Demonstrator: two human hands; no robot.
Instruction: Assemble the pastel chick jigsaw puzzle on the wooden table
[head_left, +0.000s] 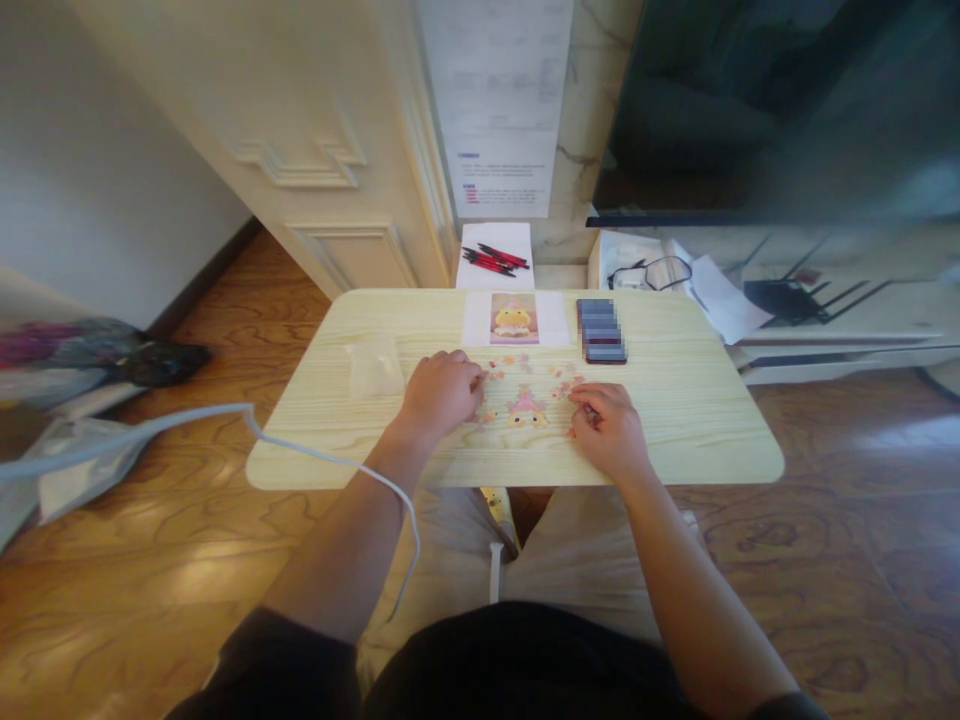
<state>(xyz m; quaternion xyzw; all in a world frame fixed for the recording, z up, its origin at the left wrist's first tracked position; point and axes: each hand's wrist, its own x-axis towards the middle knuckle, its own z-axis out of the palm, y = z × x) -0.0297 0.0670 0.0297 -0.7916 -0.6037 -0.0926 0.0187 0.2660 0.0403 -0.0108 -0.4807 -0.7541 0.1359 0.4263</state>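
Note:
Between my hands on the small table lies a partly joined jigsaw puzzle (527, 411), showing a yellow face with a pink top. My left hand (444, 392) rests at its left, fingers curled and pressed together by loose puzzle pieces (496, 374); whatever they hold is hidden. On the right side, my right hand (609, 425) is closed with its fingertips down near more loose pieces (564, 384); I cannot make out what is in it. Beyond the puzzle is a printed picture (514, 319) of a yellow figure on a white sheet.
A phone (601, 331) lies at the light wooden table's (690, 420) far edge. A clear plastic bag (375, 368) lies at its left. Red pens (495, 260) and glasses (667, 272) sit beyond. A white cable (322, 459) crosses over my left forearm.

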